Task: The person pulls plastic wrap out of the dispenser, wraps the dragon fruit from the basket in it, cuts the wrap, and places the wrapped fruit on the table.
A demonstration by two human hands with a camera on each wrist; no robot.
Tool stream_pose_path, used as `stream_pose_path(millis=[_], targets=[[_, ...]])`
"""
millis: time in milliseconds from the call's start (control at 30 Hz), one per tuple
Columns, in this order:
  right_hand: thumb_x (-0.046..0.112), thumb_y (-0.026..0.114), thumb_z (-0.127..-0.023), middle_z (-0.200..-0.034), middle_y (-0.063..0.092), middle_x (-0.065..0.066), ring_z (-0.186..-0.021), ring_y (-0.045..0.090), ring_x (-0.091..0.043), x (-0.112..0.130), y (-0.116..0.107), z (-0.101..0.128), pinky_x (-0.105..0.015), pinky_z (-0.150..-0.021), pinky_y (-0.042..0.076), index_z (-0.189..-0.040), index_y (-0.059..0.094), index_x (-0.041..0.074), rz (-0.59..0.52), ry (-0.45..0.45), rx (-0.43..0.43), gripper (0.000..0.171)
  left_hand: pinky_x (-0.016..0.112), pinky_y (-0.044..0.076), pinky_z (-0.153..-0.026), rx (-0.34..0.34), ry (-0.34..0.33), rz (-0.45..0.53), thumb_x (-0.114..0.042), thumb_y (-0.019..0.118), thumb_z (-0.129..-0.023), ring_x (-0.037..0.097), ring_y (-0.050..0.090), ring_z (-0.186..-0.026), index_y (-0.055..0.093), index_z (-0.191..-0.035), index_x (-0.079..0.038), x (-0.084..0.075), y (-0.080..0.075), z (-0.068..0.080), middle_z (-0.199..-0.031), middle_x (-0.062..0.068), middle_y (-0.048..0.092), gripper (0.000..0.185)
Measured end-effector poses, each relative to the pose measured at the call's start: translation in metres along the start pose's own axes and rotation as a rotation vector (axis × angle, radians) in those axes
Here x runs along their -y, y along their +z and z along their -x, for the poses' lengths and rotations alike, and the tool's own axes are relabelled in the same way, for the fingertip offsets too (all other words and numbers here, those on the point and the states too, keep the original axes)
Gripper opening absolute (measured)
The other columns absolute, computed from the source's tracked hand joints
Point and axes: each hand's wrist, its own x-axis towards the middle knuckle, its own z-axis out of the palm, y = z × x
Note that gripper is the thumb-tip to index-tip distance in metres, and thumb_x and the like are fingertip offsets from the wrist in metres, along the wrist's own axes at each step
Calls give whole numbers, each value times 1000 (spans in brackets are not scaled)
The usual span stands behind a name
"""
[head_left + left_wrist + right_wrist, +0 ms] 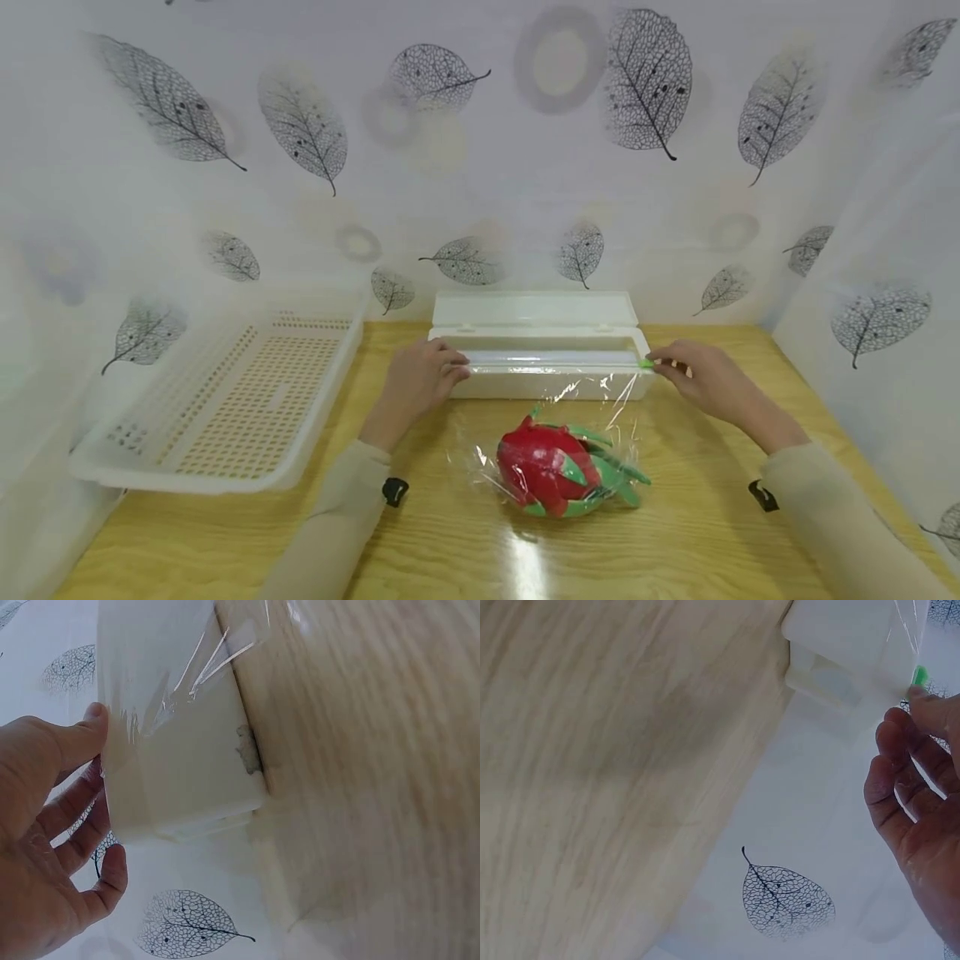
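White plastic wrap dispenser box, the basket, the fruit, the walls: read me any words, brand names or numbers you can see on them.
None: no readable text on the white plastic wrap dispenser box, white perforated plastic basket, red and green dragon fruit or leaf-patterned wall covering.

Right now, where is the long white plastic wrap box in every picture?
Head: the long white plastic wrap box sits centre, lid open, between both hands.
Left wrist: its end fills the upper middle, beside the thumb.
Right wrist: one corner shows top right.
Shared landmark: the yellow wooden table.
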Motion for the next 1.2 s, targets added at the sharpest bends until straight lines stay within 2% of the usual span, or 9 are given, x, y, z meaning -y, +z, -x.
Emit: stream_pose_path(millis=[100, 267, 367, 467, 567, 700, 867, 967, 1200], targets=[[-1, 73, -90, -84, 73, -1, -70, 57, 0, -2, -2, 11, -25, -61, 51, -104, 75, 2, -11, 86, 20, 15, 40, 58, -78, -40, -48, 79, -31, 78, -90, 26, 70, -92, 79, -106, -14, 0, 2, 8, -105, 7, 76, 23], [10, 69, -96, -82, 74, 1, -71, 57, 2, 6, -7, 29, -24, -62, 49, -99, 76, 6, -57, 230, 117, 9, 46, 58, -85, -51, -284, 288, -29, 73, -95, 28, 68, -105, 73, -120, -11, -3, -5, 26, -115, 10, 71, 31], [17, 69, -98, -83, 74, 6, -73, 56, 5, 17, -10, 36, -23, -63, 48, -98, 77, 12, -105, 254, 181, 9, 45, 57, -86, 22, -407, 370, -33, 69, -98, 26, 68, -103, 69, -123, -10, -8, -16, 37, -116, 10, 69, 34], [16, 72, -95, -80, 71, 13, -71, 54, 7, 31, -10, 42, -21, -61, 47, -95, 76, 19, -146, 196, 180, 5, 45, 56, -90, 116, -433, 388, -35, 68, -98, 26, 67, -105, 68, -125, -10, -16, -25, 49, -117, 9, 69, 37], [10, 78, -89, -78, 67, 19, -69, 54, 8, 48, -10, 48, -19, -56, 45, -94, 74, 22, -191, 73, 133, 14, 43, 56, -89, 134, -339, 400, -33, 71, -97, 24, 67, -105, 69, -124, -12, -26, -30, 61, -116, 8, 70, 35], [15, 85, -82, -87, 67, 20, -76, 54, 7, 70, -8, 50, -18, -56, 44, -103, 72, 23, -230, -60, 119, 26, 41, 59, -85, 91, -82, 448, -30, 75, -93, 22, 67, -103, 70, -121, -15, -43, -34, 69, -114, 2, 69, 32], [41, 90, -76, -110, 69, 12, -92, 59, -2, 89, -4, 54, -25, -69, 53, -123, 67, 22, -184, -45, 202, 55, 36, 59, -89, 79, 223, 376, -41, 85, -81, 20, 67, -109, 64, -131, -15, -64, -31, 69, -120, 1, 66, 60], [54, 86, -75, -123, 66, 11, -106, 63, -11, 95, -1, 56, -35, -83, 59, -132, 63, 23, -111, -12, 281, 69, 42, 57, -94, 109, 280, 272, -52, 90, -71, 23, 64, -119, 57, -140, -15, -74, -29, 69, -131, 5, 64, 85], [62, 84, -73, -133, 63, 7, -119, 61, -20, 105, 9, 50, -45, -90, 60, -142, 57, 20, 23, -72, 301, 85, 46, 52, -101, 266, 241, 121, -63, 90, -64, 26, 54, -133, 39, -155, -20, -86, -27, 69, -146, 4, 54, 113]])
